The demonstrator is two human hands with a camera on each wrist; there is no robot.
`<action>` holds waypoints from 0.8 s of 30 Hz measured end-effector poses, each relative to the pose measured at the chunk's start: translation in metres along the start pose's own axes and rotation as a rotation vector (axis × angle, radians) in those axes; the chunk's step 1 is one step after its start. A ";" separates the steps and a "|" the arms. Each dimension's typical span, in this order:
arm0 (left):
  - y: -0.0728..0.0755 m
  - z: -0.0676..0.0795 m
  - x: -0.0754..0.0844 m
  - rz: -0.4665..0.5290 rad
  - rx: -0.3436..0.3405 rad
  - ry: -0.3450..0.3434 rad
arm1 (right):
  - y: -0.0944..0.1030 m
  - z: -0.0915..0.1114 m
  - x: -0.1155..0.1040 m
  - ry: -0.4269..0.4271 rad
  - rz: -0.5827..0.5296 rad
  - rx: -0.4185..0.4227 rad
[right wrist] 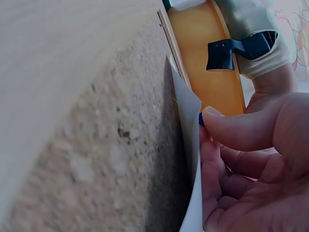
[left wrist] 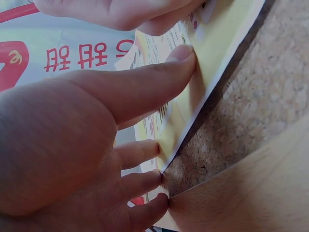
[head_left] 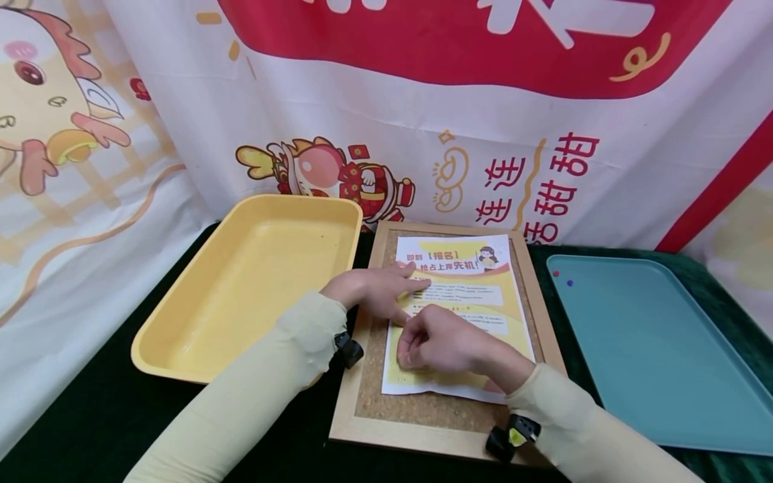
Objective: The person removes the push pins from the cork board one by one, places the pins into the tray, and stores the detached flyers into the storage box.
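A yellow and white printed sheet lies on a wood-framed cork board. My left hand rests on the sheet's left side with fingers spread and holds nothing. Close below it, my right hand is over the sheet's lower left part. In the right wrist view, its thumb and finger pinch a small blue pushpin against the paper. The fingers hide most of the pin, and its tip is out of sight. The sheet's lower edge lifts a little off the cork.
To the left stands a deep yellow tray. A flat teal tray lies to the right, with a small red piece and a blue one near its far left corner. Behind hangs a printed cloth.
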State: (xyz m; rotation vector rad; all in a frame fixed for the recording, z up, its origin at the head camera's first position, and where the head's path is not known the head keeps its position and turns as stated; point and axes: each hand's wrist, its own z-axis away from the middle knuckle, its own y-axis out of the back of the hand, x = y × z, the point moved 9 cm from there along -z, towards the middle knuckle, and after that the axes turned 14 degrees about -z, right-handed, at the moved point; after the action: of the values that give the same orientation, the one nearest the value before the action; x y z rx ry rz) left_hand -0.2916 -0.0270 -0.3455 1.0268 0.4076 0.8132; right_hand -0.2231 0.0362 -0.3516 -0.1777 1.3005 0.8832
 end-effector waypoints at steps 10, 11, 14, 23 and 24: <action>-0.001 -0.001 -0.001 -0.004 0.003 -0.001 | 0.005 0.001 0.005 -0.037 -0.087 0.023; -0.001 -0.001 -0.001 -0.002 0.003 0.001 | 0.005 0.001 0.005 -0.037 -0.093 0.023; -0.002 0.000 -0.001 0.002 0.000 0.004 | 0.006 0.001 0.005 -0.039 -0.113 0.026; -0.001 -0.001 -0.001 0.000 0.003 -0.001 | 0.031 0.010 0.001 -0.023 -0.130 0.094; -0.002 -0.001 -0.001 0.001 0.001 0.001 | 0.035 0.012 0.000 -0.019 -0.132 0.105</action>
State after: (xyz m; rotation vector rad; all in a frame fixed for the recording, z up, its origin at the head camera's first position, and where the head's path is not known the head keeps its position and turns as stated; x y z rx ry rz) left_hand -0.2925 -0.0277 -0.3475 1.0278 0.4087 0.8147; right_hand -0.2368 0.0663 -0.3358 -0.1704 1.2982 0.7011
